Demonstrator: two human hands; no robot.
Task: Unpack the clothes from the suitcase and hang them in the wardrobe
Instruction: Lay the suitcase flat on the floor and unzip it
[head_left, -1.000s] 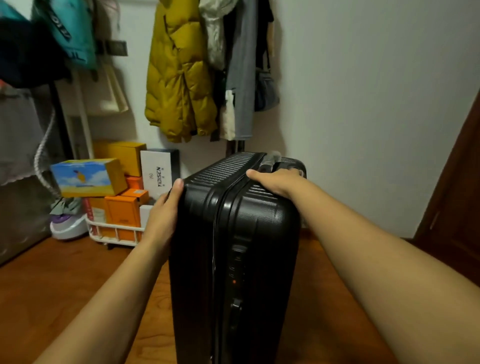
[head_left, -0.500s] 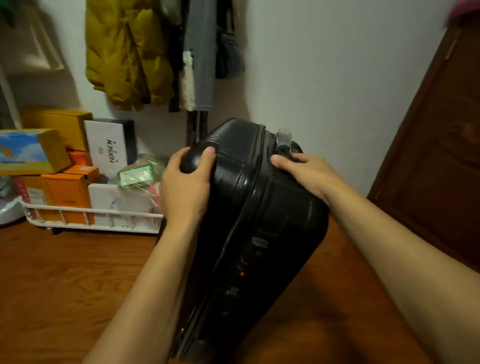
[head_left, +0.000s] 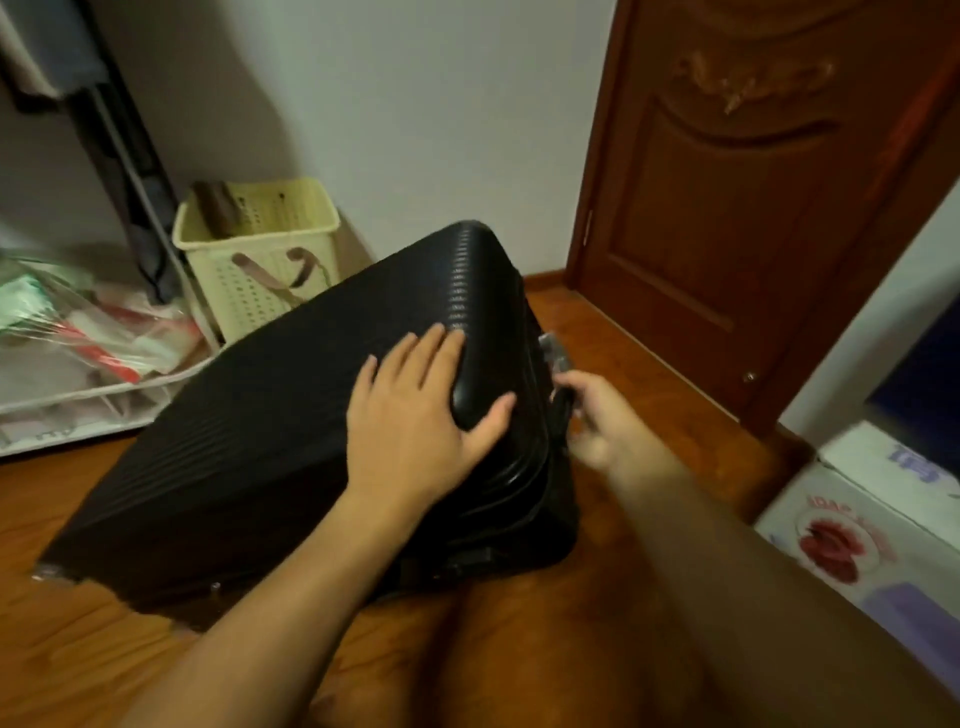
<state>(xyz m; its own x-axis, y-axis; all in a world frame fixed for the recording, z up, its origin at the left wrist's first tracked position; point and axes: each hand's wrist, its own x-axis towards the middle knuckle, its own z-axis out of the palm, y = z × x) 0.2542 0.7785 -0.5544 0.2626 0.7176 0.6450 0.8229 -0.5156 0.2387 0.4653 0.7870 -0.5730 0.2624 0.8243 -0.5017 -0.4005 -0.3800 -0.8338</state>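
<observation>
A wooden floor (head_left: 649, 353) is seen carrying everything, with a brown carved door (head_left: 737, 208) set at its far right edge. A black hard-shell suitcase (head_left: 260, 441) is laid closed near the middle of the floor, tilted so that its ribbed broad face is turned upward and to the left, its wheeled end being lowered toward the near left. A white wire rack (head_left: 78, 410) holding plastic-wrapped packets is placed along the floor's left edge, just beside the suitcase. A printed cardboard box (head_left: 857, 545) is set at the floor's right edge. A pale yellow perforated basket (head_left: 260, 249) is stood against the far wall, behind the suitcase. The left hand (head_left: 415, 421) is pressed flat on the suitcase's upper corner, fingers spread and thumb laid over the rounded edge. The right hand (head_left: 597, 415), blurred, is curled round the suitcase's top handle (head_left: 561, 410) at its right end.
</observation>
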